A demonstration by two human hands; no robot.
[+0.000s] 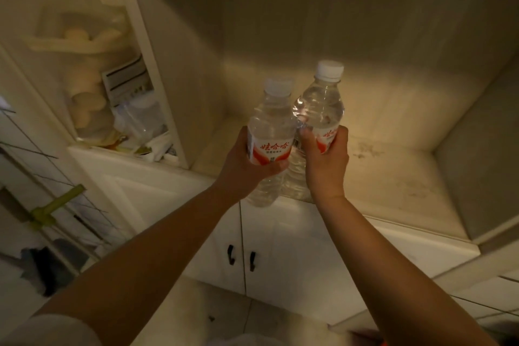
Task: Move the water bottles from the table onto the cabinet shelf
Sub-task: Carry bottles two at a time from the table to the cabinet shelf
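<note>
I hold two clear water bottles with white caps and red-and-white labels, side by side and touching. My left hand (247, 166) grips the left bottle (271, 126) around its label. My right hand (327, 160) grips the right bottle (323, 104) around its label. Both bottles hang upright in the air over the front edge of the cream cabinet shelf (393, 177), inside the wide open recess. The shelf surface behind them is bare and slightly stained.
A narrow side compartment (118, 87) to the left holds wooden utensils, a clear cup and packets. Below the shelf are white cabinet doors with two black handles (241, 257). A green-handled tool (53, 208) leans against tiled wall at left.
</note>
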